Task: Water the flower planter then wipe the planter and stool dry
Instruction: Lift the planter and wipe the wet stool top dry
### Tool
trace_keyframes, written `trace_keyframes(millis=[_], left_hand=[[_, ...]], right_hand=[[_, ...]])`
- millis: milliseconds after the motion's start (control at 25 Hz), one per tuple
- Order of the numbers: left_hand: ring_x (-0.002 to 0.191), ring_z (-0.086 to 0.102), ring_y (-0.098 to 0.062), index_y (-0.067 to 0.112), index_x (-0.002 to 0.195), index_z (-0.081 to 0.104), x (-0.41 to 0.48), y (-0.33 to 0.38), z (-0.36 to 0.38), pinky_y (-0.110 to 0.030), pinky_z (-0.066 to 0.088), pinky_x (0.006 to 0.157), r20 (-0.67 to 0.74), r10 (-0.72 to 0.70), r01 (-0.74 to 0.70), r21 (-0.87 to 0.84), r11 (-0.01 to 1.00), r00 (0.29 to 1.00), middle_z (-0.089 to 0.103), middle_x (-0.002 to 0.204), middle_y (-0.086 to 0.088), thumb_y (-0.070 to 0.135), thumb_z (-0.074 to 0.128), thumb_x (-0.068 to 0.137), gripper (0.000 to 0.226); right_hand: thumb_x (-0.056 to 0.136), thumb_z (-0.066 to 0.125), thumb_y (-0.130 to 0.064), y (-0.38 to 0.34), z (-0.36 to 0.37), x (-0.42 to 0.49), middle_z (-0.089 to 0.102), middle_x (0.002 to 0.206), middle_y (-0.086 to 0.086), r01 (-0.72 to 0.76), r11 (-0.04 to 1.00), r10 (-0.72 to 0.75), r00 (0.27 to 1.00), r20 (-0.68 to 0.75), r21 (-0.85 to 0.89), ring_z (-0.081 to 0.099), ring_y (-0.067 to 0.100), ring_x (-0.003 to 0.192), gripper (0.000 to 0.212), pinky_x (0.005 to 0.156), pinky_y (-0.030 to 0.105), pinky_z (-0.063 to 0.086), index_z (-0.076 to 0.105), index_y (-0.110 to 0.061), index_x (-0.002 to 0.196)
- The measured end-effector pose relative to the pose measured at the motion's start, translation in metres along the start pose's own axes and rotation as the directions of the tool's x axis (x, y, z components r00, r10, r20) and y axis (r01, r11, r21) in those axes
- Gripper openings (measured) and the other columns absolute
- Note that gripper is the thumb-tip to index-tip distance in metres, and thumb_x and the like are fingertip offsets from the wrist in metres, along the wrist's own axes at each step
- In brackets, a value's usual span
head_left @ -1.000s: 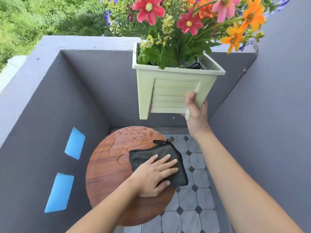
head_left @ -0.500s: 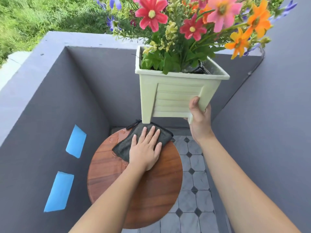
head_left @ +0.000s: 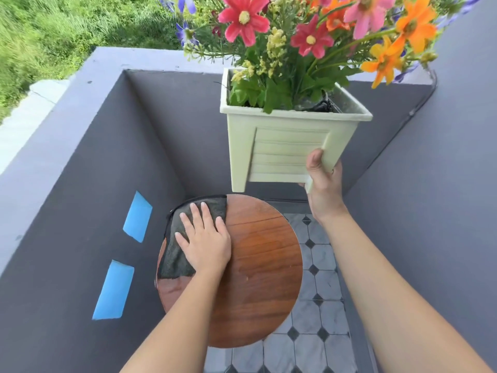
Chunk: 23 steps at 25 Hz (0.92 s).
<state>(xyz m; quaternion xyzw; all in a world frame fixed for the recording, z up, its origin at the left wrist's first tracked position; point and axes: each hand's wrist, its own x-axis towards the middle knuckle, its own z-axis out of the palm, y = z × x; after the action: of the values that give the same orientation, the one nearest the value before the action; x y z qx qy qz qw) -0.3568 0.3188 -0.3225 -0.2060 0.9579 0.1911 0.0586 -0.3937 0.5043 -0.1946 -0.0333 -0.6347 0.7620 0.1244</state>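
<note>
A pale green square planter (head_left: 282, 152) full of red, pink and orange flowers hangs in the air above the stool. My right hand (head_left: 324, 184) grips its lower right corner and leg. Below it stands a round wooden stool (head_left: 263, 273) whose top looks mostly dry, with a faint damp sheen. A dark grey cloth (head_left: 177, 254) lies over the stool's far left edge. My left hand (head_left: 205, 240) presses flat on the cloth with fingers spread.
Grey balcony walls (head_left: 94, 211) close in on the left, back and right. Two blue tape patches (head_left: 137, 216) mark the left wall. Grey and black floor tiles (head_left: 320, 305) show to the right of the stool. Grass lies beyond the wall.
My left hand slid the cloth from the stool's near right side across to the far edge, then to the far left. The water drops on the top are gone. The planter stayed lifted.
</note>
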Motion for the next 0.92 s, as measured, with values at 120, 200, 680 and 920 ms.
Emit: trace_keyframes(millis=[120, 200, 680, 920], left_hand=[[0.147, 0.000, -0.023, 0.025, 0.151, 0.009, -0.014, -0.012, 0.001, -0.054, 0.005, 0.115, -0.036, -0.065, 0.064, -0.025, 0.998, 0.997, 0.005, 0.161, 0.004, 0.041, 0.021, 0.098, 0.057], [0.147, 0.000, -0.023, 0.025, 0.151, 0.010, -0.024, -0.021, 0.002, -0.054, 0.006, 0.115, -0.045, -0.089, 0.088, -0.025, 0.996, 0.995, 0.005, 0.161, 0.003, 0.041, 0.021, 0.098, 0.057], [0.146, 0.012, -0.028, 0.025, 0.149, 0.020, -0.107, -0.048, 0.010, -0.056, 0.015, 0.112, -0.019, -0.089, 0.089, -0.001, 0.996, 0.996, 0.018, 0.159, -0.001, 0.043, 0.019, 0.096, 0.056], [0.138, 0.031, -0.031, 0.016, 0.141, 0.042, -0.157, -0.034, 0.029, -0.062, 0.035, 0.099, -0.055, -0.065, 0.066, 0.010, 0.998, 0.996, 0.043, 0.147, -0.009, 0.042, 0.026, 0.091, 0.058]], right_hand=[[0.051, 0.071, -0.075, -0.003, 0.009, -0.006, 0.054, 0.091, 0.024, 0.000, 1.000, 0.000, 1.000, 0.016, 0.013, 0.054, 0.019, 0.079, 0.056, 0.094, 0.050, 0.043, 0.055, -0.033, 0.084], [0.053, 0.072, -0.073, -0.003, 0.014, -0.010, 0.055, 0.085, 0.018, 0.016, 0.999, -0.017, 0.999, 0.034, 0.030, 0.052, 0.016, 0.077, 0.053, 0.094, 0.051, 0.043, 0.056, -0.032, 0.083], [0.059, 0.072, -0.070, -0.005, 0.022, -0.025, 0.056, 0.071, -0.023, -0.007, 0.999, 0.002, 0.992, 0.127, 0.041, 0.052, 0.003, 0.077, 0.057, 0.090, 0.046, 0.047, 0.048, -0.026, 0.086], [0.063, 0.072, -0.066, -0.013, 0.018, -0.027, 0.055, 0.082, -0.014, 0.012, 0.998, -0.022, 0.991, 0.132, 0.070, 0.051, 0.016, 0.091, 0.058, 0.101, 0.062, 0.041, 0.051, -0.022, 0.095]])
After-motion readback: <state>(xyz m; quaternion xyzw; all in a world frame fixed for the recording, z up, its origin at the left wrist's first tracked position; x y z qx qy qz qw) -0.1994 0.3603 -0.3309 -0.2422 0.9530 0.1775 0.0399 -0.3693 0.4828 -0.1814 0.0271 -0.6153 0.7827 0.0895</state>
